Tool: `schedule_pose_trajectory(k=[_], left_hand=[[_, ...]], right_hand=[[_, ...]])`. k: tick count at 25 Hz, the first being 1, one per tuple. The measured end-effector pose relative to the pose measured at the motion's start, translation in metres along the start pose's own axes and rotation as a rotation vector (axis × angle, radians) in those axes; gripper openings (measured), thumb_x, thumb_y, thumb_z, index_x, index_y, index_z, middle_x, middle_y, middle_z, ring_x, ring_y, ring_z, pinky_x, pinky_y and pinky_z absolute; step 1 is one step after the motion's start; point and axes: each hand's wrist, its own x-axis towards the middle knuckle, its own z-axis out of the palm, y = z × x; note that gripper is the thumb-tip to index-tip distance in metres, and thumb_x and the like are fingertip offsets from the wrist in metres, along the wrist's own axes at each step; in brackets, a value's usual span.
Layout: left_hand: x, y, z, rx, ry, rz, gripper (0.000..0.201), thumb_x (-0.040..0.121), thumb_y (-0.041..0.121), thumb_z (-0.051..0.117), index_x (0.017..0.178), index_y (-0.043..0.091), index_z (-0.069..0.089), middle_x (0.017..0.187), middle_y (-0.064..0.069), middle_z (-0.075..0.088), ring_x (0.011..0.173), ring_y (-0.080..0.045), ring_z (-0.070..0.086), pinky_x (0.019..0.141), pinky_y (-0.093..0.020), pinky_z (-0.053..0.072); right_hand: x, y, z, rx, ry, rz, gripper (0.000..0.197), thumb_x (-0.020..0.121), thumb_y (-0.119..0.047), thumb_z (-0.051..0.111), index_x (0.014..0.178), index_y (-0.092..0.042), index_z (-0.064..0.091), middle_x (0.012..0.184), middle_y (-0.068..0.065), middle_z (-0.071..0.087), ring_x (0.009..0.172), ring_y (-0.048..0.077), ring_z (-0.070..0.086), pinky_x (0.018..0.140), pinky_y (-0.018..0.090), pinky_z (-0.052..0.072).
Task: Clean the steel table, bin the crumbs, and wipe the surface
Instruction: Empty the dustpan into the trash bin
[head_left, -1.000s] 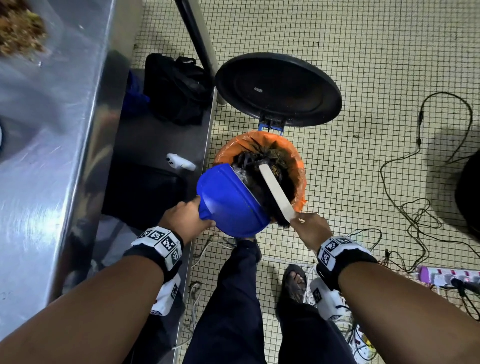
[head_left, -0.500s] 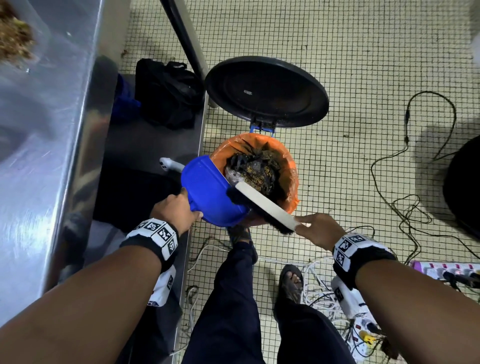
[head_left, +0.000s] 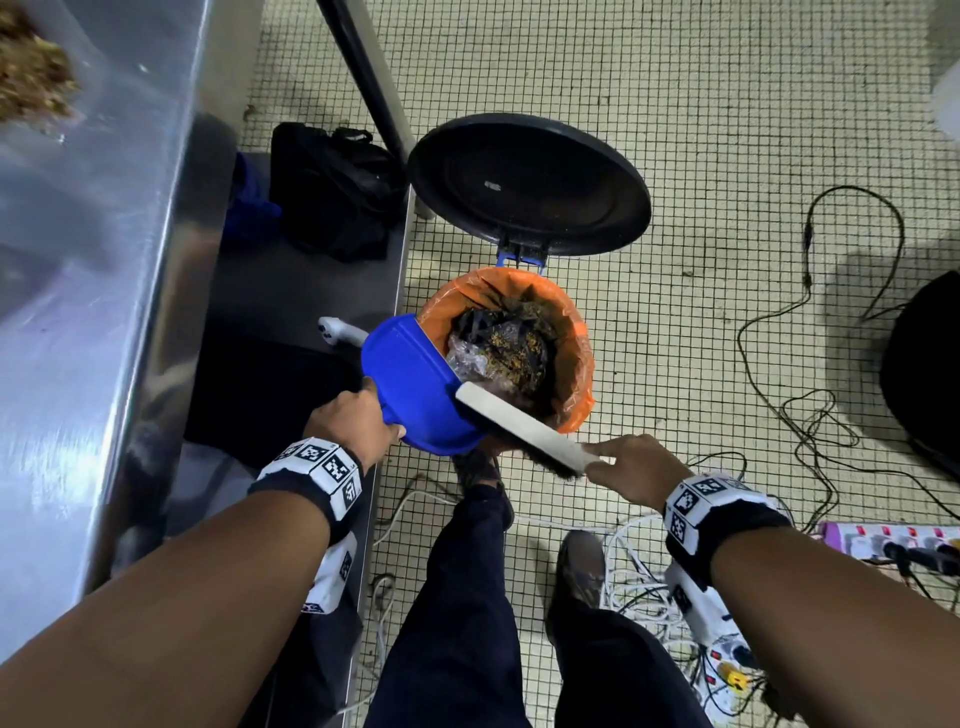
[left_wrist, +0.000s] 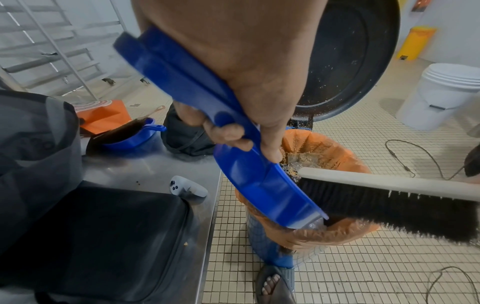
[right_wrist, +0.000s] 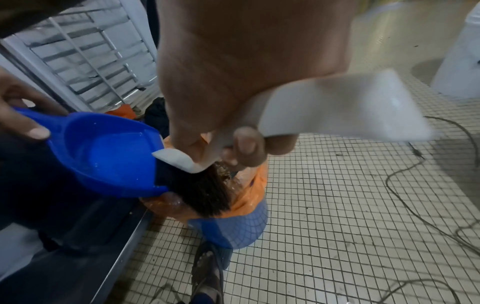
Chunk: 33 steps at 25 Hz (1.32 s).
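Right now the binning step is in hand: the left hand (head_left: 358, 421) grips the blue dustpan (head_left: 415, 384) tipped over the orange-lined bin (head_left: 576, 332), and the right hand (head_left: 631, 467) grips the brush (head_left: 524, 428) at the pan's lip. Crumbs (head_left: 31, 78) remain on the steel table (head_left: 93, 291), so next, I judge, comes another sweep there.

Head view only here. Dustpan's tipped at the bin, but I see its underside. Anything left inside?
Observer: Right wrist view shows the inside of the dustpan: nearly bare, just a few pale specks.
Operator: Where are the bristles?
Observer: Left wrist view: the bristles of the brush sit at the dustpan's lip, above the orange liner.
Operator: Lid clean?
Observer: No. In the left wrist view the inner face of the bin lid is speckled with crumbs.
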Motion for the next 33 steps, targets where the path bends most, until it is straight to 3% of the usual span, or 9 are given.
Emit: schedule_pose_trajectory(k=[4, 8, 13, 16, 18, 24, 28, 29, 33], left_hand=[[-0.003, -0.003, 0.003, -0.017, -0.001, -0.016, 0.053, 0.085, 0.046, 0.066, 0.124, 0.015, 0.048, 0.099, -0.01, 0.066, 0.091, -0.032, 0.066, 0.068, -0.032, 0.045], [-0.003, 0.001, 0.004, -0.036, -0.011, -0.001, 0.05, 0.086, 0.044, 0.065, 0.122, 0.015, 0.048, 0.099, -0.01, 0.066, 0.09, -0.033, 0.066, 0.069, -0.033, 0.046], [-0.001, 0.003, 0.001, -0.024, 0.0, 0.002, 0.05, 0.086, 0.043, 0.064, 0.124, 0.015, 0.047, 0.102, -0.011, 0.066, 0.093, -0.033, 0.065, 0.07, -0.034, 0.045], [-0.003, 0.001, 0.002, -0.015, 0.005, -0.006, 0.053, 0.087, 0.043, 0.065, 0.127, 0.015, 0.046, 0.101, -0.011, 0.066, 0.093, -0.033, 0.066, 0.068, -0.033, 0.044], [-0.004, 0.003, 0.003, -0.03, 0.001, -0.01, 0.052, 0.087, 0.042, 0.065, 0.127, 0.015, 0.047, 0.1, -0.011, 0.066, 0.091, -0.033, 0.066, 0.069, -0.033, 0.045], [-0.005, 0.011, 0.005, -0.058, -0.002, 0.016, 0.051, 0.086, 0.044, 0.063, 0.127, 0.017, 0.046, 0.096, -0.009, 0.066, 0.089, -0.032, 0.065, 0.069, -0.031, 0.044], [-0.008, 0.006, 0.007, -0.044, -0.001, 0.003, 0.057, 0.085, 0.047, 0.064, 0.13, 0.019, 0.043, 0.099, -0.009, 0.066, 0.091, -0.032, 0.065, 0.07, -0.031, 0.044], [-0.008, 0.005, 0.008, -0.045, -0.005, -0.002, 0.058, 0.084, 0.049, 0.064, 0.13, 0.02, 0.043, 0.098, -0.009, 0.066, 0.091, -0.032, 0.065, 0.07, -0.032, 0.045], [-0.009, -0.001, 0.009, -0.033, -0.006, -0.021, 0.059, 0.085, 0.05, 0.065, 0.129, 0.019, 0.043, 0.098, -0.009, 0.065, 0.091, -0.031, 0.065, 0.073, -0.034, 0.048]], right_hand=[[-0.004, 0.01, -0.008, -0.02, 0.064, 0.107, 0.045, 0.093, -0.035, 0.052, 0.136, -0.022, 0.054, 0.071, -0.002, 0.06, 0.058, 0.008, 0.055, 0.056, 0.02, 0.04], [-0.002, 0.004, -0.007, 0.112, 0.083, 0.108, 0.045, 0.089, -0.037, 0.058, 0.132, -0.027, 0.057, 0.06, -0.006, 0.06, 0.048, 0.008, 0.053, 0.05, 0.02, 0.043], [-0.007, 0.003, -0.004, 0.027, -0.033, 0.002, 0.045, 0.091, -0.037, 0.057, 0.134, -0.026, 0.056, 0.072, -0.004, 0.065, 0.046, 0.004, 0.05, 0.051, 0.013, 0.039], [-0.011, 0.012, -0.011, -0.051, -0.005, 0.063, 0.046, 0.094, -0.034, 0.052, 0.137, -0.02, 0.052, 0.089, 0.007, 0.071, 0.058, 0.01, 0.058, 0.058, 0.021, 0.044], [-0.012, 0.014, -0.014, -0.007, 0.033, 0.123, 0.046, 0.093, -0.033, 0.053, 0.137, -0.02, 0.052, 0.08, 0.005, 0.068, 0.06, 0.016, 0.059, 0.054, 0.022, 0.045], [0.006, -0.002, 0.007, 0.214, 0.08, 0.14, 0.043, 0.089, -0.037, 0.057, 0.131, -0.026, 0.059, 0.06, -0.003, 0.061, 0.047, 0.009, 0.054, 0.048, 0.018, 0.041], [0.015, -0.003, 0.018, 0.094, 0.029, 0.149, 0.044, 0.093, -0.036, 0.051, 0.134, -0.02, 0.057, 0.096, 0.009, 0.07, 0.079, 0.02, 0.065, 0.066, 0.023, 0.045], [0.017, -0.002, 0.017, 0.072, 0.033, 0.152, 0.044, 0.094, -0.034, 0.05, 0.134, -0.018, 0.058, 0.095, 0.011, 0.07, 0.082, 0.023, 0.066, 0.068, 0.025, 0.047], [0.025, -0.012, 0.012, 0.272, 0.121, 0.191, 0.043, 0.091, -0.035, 0.053, 0.131, -0.022, 0.059, 0.059, -0.002, 0.059, 0.044, 0.01, 0.057, 0.046, 0.021, 0.042]])
